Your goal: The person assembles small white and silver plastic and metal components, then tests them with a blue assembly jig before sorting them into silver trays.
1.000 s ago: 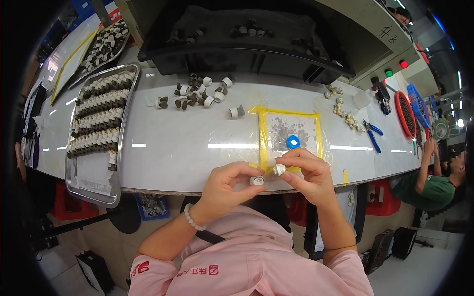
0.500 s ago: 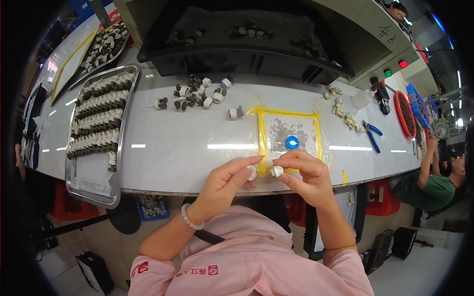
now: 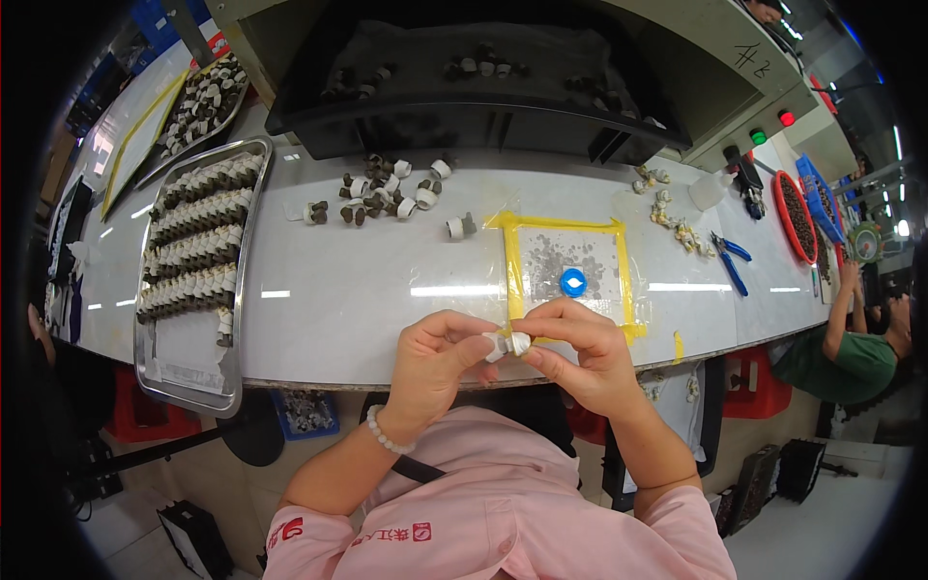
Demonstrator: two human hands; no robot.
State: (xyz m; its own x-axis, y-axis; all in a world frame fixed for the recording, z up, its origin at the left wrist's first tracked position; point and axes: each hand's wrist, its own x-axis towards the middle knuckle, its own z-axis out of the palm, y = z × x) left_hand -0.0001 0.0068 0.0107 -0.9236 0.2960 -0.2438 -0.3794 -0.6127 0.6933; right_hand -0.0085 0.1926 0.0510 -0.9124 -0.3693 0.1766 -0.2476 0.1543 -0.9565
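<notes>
Near the table's front edge my two hands meet. My left hand pinches a small piece with a white collar, mostly covered by the fingers. Between the thumb and forefinger of my right hand is a small white cap-like part. The two parts sit end to end and appear to touch; whether they are joined I cannot tell. Just beyond my hands lies a yellow-taped square spotted with grey, with a round blue container on it holding something white.
Loose white-and-grey pieces lie beyond my hands, one apart. A metal tray holds rows of similar pieces at left. White-and-yellow parts, blue-handled pliers and a white bottle are at right; a black tray stands behind.
My right hand has moved left, bringing its white part from a gap away up against the piece in my left hand. The whole view has shifted slightly.
</notes>
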